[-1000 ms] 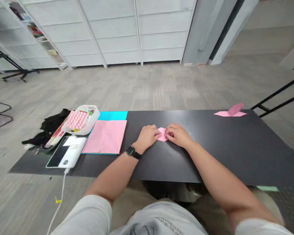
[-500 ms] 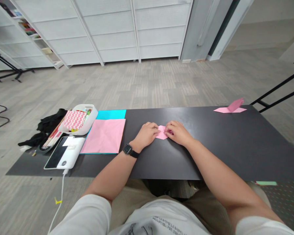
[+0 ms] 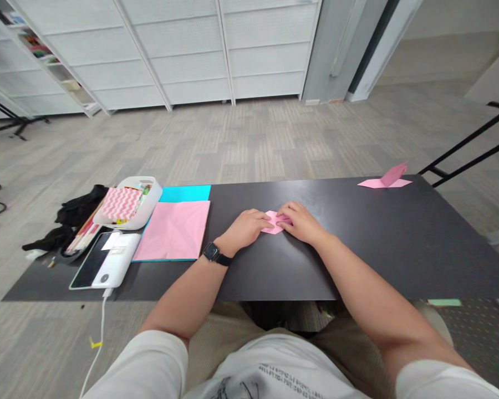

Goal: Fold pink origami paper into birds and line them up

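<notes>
A small folded piece of pink origami paper [image 3: 271, 223] lies on the dark table, between my two hands. My left hand [image 3: 246, 229] grips its left edge with thumb and fingertips; a black watch sits on that wrist. From the other side, my right hand [image 3: 303, 223] has its thumb and bent fingers closed on the right part and covers it. Between the hands the paper's middle shows, with fold lines. At the far right of the table rests another folded pink paper piece [image 3: 386, 182], one flap standing up.
Pink sheets [image 3: 172, 230] lie over a blue sheet [image 3: 187, 193] left of my hands. Beyond them are a white basket [image 3: 152, 202] holding a pink zigzag-patterned item, a phone and a white power bank [image 3: 118, 260] with a cable, and black cloth [image 3: 81, 205].
The view has shifted slightly. Both hands stay at the small pink paper; my right fingers have spread a little flatter over its right side.
</notes>
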The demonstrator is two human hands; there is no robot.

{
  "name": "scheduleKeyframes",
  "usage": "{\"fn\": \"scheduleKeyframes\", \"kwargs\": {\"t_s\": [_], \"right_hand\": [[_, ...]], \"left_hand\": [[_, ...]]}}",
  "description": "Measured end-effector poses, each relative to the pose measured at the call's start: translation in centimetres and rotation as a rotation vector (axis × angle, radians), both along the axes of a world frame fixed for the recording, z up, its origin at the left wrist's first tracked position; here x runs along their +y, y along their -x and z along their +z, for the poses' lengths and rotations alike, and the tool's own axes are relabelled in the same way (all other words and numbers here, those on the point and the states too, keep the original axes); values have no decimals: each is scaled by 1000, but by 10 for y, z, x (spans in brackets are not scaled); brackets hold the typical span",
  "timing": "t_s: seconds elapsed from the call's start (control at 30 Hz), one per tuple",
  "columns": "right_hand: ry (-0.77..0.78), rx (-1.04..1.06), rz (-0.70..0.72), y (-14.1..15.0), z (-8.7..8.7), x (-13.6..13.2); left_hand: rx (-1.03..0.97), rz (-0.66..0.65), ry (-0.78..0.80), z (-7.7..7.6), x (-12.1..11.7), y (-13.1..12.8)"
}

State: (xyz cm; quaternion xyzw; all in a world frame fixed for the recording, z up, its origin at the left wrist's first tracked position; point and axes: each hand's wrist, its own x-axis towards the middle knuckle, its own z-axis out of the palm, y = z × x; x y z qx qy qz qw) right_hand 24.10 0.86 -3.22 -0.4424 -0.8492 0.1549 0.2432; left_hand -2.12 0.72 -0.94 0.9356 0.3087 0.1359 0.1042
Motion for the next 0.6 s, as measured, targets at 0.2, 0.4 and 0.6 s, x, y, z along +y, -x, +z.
{"fn": "scheduleKeyframes", "kwargs": {"t_s": [0.2,0.4,0.6], "right_hand": [[-7,-29,-50,-7,0,0],[65,-76,-122,-28,0,2],[40,38,-180,-30,0,6]], "left_hand": [[14,25,-20,-5,-1,1],[6,19,-15,-9,-1,1],[-13,55,-7,-5,-9,-6]]}}
